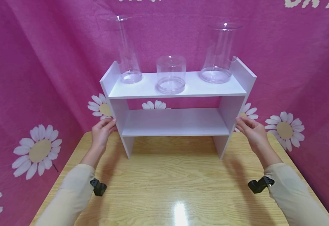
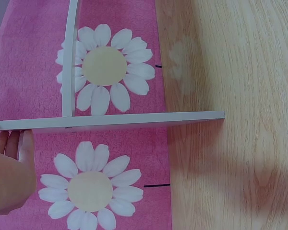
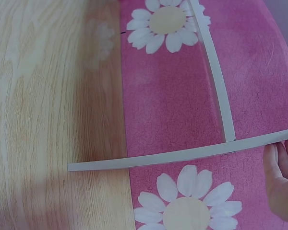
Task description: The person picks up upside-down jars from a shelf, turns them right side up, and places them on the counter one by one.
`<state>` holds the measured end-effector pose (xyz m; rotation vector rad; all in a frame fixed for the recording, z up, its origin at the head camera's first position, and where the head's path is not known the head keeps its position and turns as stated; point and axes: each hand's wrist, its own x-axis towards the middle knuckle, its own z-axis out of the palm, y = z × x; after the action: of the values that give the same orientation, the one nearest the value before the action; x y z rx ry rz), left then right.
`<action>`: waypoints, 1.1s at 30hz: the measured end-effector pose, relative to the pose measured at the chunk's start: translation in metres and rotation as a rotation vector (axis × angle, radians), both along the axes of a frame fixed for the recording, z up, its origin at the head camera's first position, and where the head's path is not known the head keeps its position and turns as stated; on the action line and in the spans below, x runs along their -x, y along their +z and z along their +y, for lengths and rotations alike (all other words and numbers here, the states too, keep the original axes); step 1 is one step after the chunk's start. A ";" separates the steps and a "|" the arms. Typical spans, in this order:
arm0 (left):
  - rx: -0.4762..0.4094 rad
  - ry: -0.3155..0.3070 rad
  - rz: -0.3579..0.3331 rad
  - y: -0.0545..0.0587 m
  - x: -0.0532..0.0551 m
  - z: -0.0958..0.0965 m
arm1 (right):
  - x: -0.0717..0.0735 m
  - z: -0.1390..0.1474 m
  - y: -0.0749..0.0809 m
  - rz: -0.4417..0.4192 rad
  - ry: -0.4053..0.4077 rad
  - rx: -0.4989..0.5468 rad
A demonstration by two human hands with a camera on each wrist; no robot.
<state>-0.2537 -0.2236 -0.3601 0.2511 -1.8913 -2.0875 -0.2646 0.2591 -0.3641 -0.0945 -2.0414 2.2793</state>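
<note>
A white two-tier shelf [image 1: 175,121] stands at the back of the wooden table. My left hand [image 1: 101,131] touches the outside of its left side panel, fingertips at about middle height. On the opposite side my right hand [image 1: 254,131] presses its fingertips against the right panel. Both wrist views show straight fingers against the panels: the left hand [image 2: 12,177] below the left panel [image 2: 134,120], the right hand [image 3: 282,184] below the right panel [image 3: 182,154]. Three clear cylinders stand on the top board: a tall narrow one [image 1: 131,75], a short one [image 1: 171,84] and a tall wide one [image 1: 216,74].
The wooden table [image 1: 178,175] reaches from the shelf's feet toward me. A pink cloth with daisies [image 1: 40,150] hangs behind and along both sides. Small black cameras [image 1: 98,187] are worn on both sleeves. The shelf's lower board [image 1: 175,121] shows its bare surface.
</note>
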 end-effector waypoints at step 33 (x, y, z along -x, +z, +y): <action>0.057 -0.051 -0.066 -0.003 0.002 0.000 | -0.014 0.005 0.005 -0.015 0.013 0.003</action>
<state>-0.2557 -0.2239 -0.3628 0.2639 -2.0128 -2.0778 -0.2509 0.2643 -0.3590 -0.0995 -2.0513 2.2966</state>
